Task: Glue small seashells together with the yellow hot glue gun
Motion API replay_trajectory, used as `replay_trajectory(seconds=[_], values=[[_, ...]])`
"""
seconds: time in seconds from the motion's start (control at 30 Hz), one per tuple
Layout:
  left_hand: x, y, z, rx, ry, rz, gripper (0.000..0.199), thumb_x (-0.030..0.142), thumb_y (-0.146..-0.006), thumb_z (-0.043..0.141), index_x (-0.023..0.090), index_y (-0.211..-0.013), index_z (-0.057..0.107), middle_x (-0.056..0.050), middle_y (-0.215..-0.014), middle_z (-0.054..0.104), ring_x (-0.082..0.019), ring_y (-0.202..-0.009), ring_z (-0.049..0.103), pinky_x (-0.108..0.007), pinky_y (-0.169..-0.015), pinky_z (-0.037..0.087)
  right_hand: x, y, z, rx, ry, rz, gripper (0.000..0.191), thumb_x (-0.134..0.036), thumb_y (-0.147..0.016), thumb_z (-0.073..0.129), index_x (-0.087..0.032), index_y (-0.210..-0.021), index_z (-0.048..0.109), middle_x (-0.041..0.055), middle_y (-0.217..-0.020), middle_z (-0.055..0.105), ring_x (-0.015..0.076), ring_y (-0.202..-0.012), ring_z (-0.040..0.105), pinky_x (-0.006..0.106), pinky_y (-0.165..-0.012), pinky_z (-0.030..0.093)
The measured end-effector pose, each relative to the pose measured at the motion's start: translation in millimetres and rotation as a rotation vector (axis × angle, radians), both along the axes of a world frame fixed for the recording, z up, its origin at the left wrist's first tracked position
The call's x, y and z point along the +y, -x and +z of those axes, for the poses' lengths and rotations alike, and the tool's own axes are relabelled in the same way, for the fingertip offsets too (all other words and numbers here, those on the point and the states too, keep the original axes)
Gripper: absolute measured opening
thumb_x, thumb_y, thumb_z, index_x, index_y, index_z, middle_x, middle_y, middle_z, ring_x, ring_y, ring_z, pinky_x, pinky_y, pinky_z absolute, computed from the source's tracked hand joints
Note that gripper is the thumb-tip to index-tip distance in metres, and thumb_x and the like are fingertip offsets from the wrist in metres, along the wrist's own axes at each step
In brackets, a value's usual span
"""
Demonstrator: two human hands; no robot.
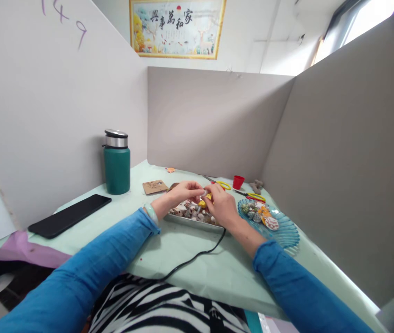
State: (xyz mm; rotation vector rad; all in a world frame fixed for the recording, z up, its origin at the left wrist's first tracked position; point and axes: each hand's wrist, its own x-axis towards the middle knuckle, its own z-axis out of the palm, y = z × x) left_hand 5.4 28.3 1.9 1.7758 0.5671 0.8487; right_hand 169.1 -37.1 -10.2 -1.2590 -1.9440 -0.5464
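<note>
Both hands meet above a shallow metal tray [193,223] filled with small shells and stone-like pieces. My left hand [184,193] reaches in from the left with thumb and fingers pinched together. Opposite it, my right hand [220,203] is closed, its fingertips touching the left ones. Between the fingertips shows a small whitish piece [204,193], too small to name; both hands seem to pinch it. Something yellow [202,203] shows below the fingers. A blue glass plate [289,231] with several decorated pieces [261,215] stands right of my right hand.
Left stand a green bottle [117,169] and a black phone-like slab [70,215]. A brown card [155,187] lies behind the tray. Yellow-handled scissors [223,185], red-and-yellow scissors [255,197] and a red cup [238,181] are at the back right. A black cable [197,255] runs toward me. Grey partitions [214,115] enclose the table.
</note>
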Motion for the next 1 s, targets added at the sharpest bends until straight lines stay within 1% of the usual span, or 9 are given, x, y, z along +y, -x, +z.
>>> replay_trajectory(seconds=[0.07,0.2,0.4,0.57,0.8,0.9,1.0], values=[[1.3,-0.5,-1.4,0.015,-0.042,0.014,0.035,0.04,-0.067,0.067,0.011,-0.083,0.056,-0.001,-0.063,0.059,-0.009,-0.058,0.057,-0.021,-0.056,0.042,-0.8,0.6,0.4,-0.01,0.0,0.014,0.02,-0.027,-0.084,0.049,-0.019,-0.101,0.054,0.0064,-0.097,0.06,0.0178,-0.081,0.056,0.026,-0.064,0.038],[4.8,-1.7,-4.6,0.035,-0.064,0.047,0.036,0.043,-0.068,0.066,0.012,-0.083,0.056,-0.001,-0.063,0.058,-0.009,-0.057,0.055,-0.022,-0.057,0.043,-2.7,1.5,1.5,-0.04,0.005,0.01,0.02,-0.028,-0.085,0.049,-0.02,-0.102,0.054,0.0062,-0.098,0.061,0.0181,-0.082,0.056,0.026,-0.062,0.037],[4.3,-2.1,-5.3,0.081,-0.061,0.091,0.039,0.046,-0.065,0.066,0.012,-0.082,0.057,0.0,-0.061,0.058,-0.01,-0.057,0.055,-0.022,-0.056,0.043,-3.5,1.8,1.5,-0.049,-0.001,-0.019,0.015,-0.029,-0.085,0.048,-0.021,-0.096,0.056,0.005,-0.094,0.062,0.0171,-0.076,0.056,0.026,-0.059,0.035],[1.4,-1.3,-3.2,0.113,-0.075,0.077,0.043,0.048,-0.064,0.067,0.012,-0.086,0.059,-0.002,-0.065,0.059,-0.01,-0.059,0.056,-0.021,-0.056,0.043,-2.4,1.0,0.5,-0.021,-0.001,-0.014,0.014,-0.029,-0.084,0.049,-0.021,-0.092,0.055,0.0044,-0.089,0.062,0.0169,-0.073,0.055,0.026,-0.059,0.035],[-0.2,-1.2,-1.5,0.107,-0.051,0.071,0.042,0.047,-0.063,0.068,0.01,-0.081,0.059,-0.001,-0.061,0.058,-0.009,-0.056,0.054,-0.02,-0.052,0.039,-4.9,1.9,2.8,-0.071,-0.01,-0.031,0.012,-0.029,-0.084,0.05,-0.022,-0.092,0.056,0.0038,-0.093,0.059,0.0157,-0.075,0.054,0.025,-0.056,0.033],[-1.6,-1.0,-0.4,0.114,-0.05,0.081,0.04,0.047,-0.062,0.068,0.011,-0.078,0.059,0.0,-0.059,0.057,-0.009,-0.054,0.053,-0.019,-0.051,0.037,-4.9,2.5,4.4,-0.11,-0.028,-0.018,0.013,-0.028,-0.083,0.051,-0.021,-0.093,0.056,0.0053,-0.097,0.058,0.0166,-0.082,0.053,0.025,-0.059,0.034],[-2.7,-0.7,0.5,0.137,-0.056,0.09,0.038,0.045,-0.062,0.068,0.011,-0.077,0.06,0.0,-0.057,0.056,-0.009,-0.053,0.052,-0.019,-0.05,0.035,-3.7,2.3,5.4,-0.153,-0.034,-0.015,0.012,-0.027,-0.083,0.052,-0.02,-0.09,0.056,0.0066,-0.094,0.059,0.0178,-0.083,0.053,0.026,-0.061,0.034]])
